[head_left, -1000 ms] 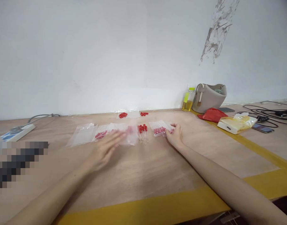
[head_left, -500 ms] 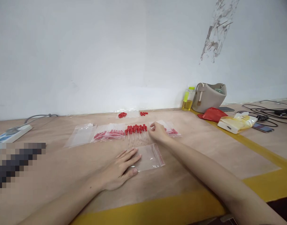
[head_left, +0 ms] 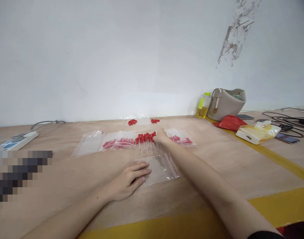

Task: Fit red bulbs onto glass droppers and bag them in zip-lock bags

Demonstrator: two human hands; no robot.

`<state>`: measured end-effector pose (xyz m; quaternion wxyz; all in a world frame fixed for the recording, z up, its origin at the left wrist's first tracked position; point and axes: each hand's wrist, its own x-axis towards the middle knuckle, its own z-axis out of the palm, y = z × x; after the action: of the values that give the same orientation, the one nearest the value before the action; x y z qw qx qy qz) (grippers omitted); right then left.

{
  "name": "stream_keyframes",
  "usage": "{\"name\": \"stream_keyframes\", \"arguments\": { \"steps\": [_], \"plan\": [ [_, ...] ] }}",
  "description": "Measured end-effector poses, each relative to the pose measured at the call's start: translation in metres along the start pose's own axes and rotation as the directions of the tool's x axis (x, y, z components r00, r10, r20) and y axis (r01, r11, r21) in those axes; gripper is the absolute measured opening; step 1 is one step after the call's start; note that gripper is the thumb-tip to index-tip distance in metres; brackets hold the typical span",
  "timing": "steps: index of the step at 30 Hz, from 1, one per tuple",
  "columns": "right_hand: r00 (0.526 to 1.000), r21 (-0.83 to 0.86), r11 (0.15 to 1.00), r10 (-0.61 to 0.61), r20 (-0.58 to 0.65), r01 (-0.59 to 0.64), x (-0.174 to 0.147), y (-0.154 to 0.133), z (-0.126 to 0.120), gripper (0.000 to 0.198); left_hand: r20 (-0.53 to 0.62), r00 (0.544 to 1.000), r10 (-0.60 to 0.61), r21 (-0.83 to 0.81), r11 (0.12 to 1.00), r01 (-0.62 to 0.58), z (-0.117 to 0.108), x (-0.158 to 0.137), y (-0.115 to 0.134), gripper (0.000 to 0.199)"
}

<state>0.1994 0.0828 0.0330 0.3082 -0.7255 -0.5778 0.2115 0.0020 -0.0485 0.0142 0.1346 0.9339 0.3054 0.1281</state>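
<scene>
My left hand [head_left: 130,181] lies flat with its fingers stretched over the left part of a clear zip bag [head_left: 160,169]. Beyond that bag is a row of glass droppers [head_left: 145,139] with red bulbs and thin clear stems pointing toward me. At the row's right end, my right hand [head_left: 161,136] has its fingers drawn together against the last red bulbs. The fingertips are mostly hidden, so what they grip does not show. Bags of red bulbs [head_left: 119,141] lie left of the row, and more bagged bulbs [head_left: 181,137] lie to its right.
Empty clear bags [head_left: 88,142] lie at the left. Loose red bulbs [head_left: 132,122] sit near the wall. A power strip [head_left: 20,141] stands far left. At the right are a bottle [head_left: 203,106], a grey bag [head_left: 226,104], a red pouch [head_left: 230,122], a tissue pack [head_left: 257,132] and cables [head_left: 286,116].
My right hand has moved forward and in against the right end of the dropper row. My left hand stays on the bag, its fingers drawn slightly closer together. The view has shifted slightly.
</scene>
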Motion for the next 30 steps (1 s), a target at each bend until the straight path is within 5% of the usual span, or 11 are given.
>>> {"name": "stream_keyframes", "arguments": {
  "steps": [5,7,11,15,20,23,27,30],
  "plan": [
    [0.998,0.105,0.994,-0.049,0.046,0.043,-0.013,0.012,-0.032,0.040,0.026,1.000,-0.009,0.006,1.000,0.008,-0.002,0.000,0.001,0.037],
    [0.992,0.289,0.955,-0.094,0.088,0.065,-0.024,0.031,-0.048,0.045,0.025,1.000,-0.007,0.009,1.000,0.007,-0.002,0.000,0.001,0.037],
    [0.989,0.580,0.801,-0.126,-0.079,0.148,-0.047,0.078,-0.069,0.054,0.017,1.000,0.001,0.016,1.000,-0.001,-0.002,0.002,0.002,0.037],
    [0.987,0.718,0.678,-0.088,-0.134,0.157,-0.064,0.105,-0.065,0.050,0.020,1.000,0.001,0.016,1.000,-0.001,-0.001,0.002,0.002,0.037],
    [0.990,0.774,0.617,-0.082,-0.113,0.140,-0.077,0.104,-0.049,0.051,0.017,1.000,-0.004,0.011,1.000,0.004,-0.001,0.003,0.001,0.037],
    [0.999,0.820,0.570,-0.032,-0.038,0.049,-0.085,0.098,-0.048,0.040,0.003,1.000,0.002,-0.004,1.000,-0.002,-0.001,0.004,0.003,0.037],
    [0.975,0.855,0.481,0.007,0.221,-0.197,-0.092,0.101,-0.062,0.019,-0.030,0.999,0.013,-0.033,0.999,-0.014,-0.002,0.005,0.006,0.039],
    [0.917,0.756,0.580,-0.039,0.397,-0.303,-0.091,0.110,-0.077,0.017,-0.047,0.999,0.022,-0.046,0.999,-0.024,-0.002,0.005,0.007,0.039]
  ]
}}
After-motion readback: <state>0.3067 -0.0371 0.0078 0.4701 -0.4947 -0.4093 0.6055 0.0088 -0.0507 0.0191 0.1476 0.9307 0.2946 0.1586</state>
